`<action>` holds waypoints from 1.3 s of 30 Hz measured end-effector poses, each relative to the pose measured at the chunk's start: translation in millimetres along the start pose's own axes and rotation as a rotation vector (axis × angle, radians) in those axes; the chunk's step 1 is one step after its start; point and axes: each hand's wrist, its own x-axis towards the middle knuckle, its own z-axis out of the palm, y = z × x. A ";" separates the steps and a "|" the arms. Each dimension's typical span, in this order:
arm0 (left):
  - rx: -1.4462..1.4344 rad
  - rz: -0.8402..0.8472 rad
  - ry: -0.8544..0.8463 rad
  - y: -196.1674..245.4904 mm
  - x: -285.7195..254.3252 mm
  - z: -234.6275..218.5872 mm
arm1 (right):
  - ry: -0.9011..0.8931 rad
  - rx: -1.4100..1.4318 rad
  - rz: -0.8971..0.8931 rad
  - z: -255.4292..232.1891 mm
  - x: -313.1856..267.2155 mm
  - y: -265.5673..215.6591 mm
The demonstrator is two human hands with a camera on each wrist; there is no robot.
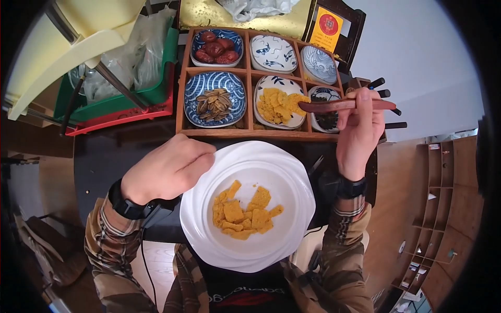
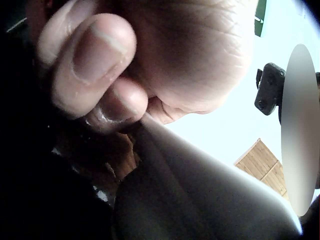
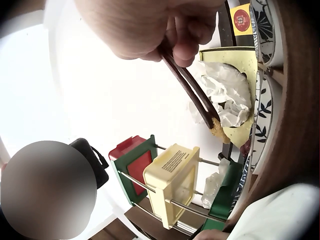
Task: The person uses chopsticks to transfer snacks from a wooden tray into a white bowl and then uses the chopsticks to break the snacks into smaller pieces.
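My left hand grips the left rim of a white bowl, its fingers curled over the edge in the left wrist view. Broken yellow crisps lie in that bowl. My right hand holds brown chopsticks above the wooden divided tray. A yellow crisp is pinched at their tips. Below them in the head view, a patterned dish holds more yellow crisps. To its left stands a blue dish of sunflower seeds.
The tray also holds a dish of red dates, a fish-patterned dish, a blue wave dish and a dish of dark bits. A green and red rack with plastic bags stands left; a yellow card is behind.
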 end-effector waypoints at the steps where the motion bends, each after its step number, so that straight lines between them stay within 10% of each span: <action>1: 0.005 0.006 -0.010 -0.5 0.4 0.1 | 0.011 -0.001 0.000 0.8 -0.5 -0.2; 22: 0.037 0.081 0.001 -4.4 0.3 0.9 | -0.013 -0.023 0.046 3.7 -1.6 1.9; 39: 0.124 0.120 -0.047 -8.1 -0.8 -1.2 | -0.709 0.032 0.302 15.9 -24.5 -20.5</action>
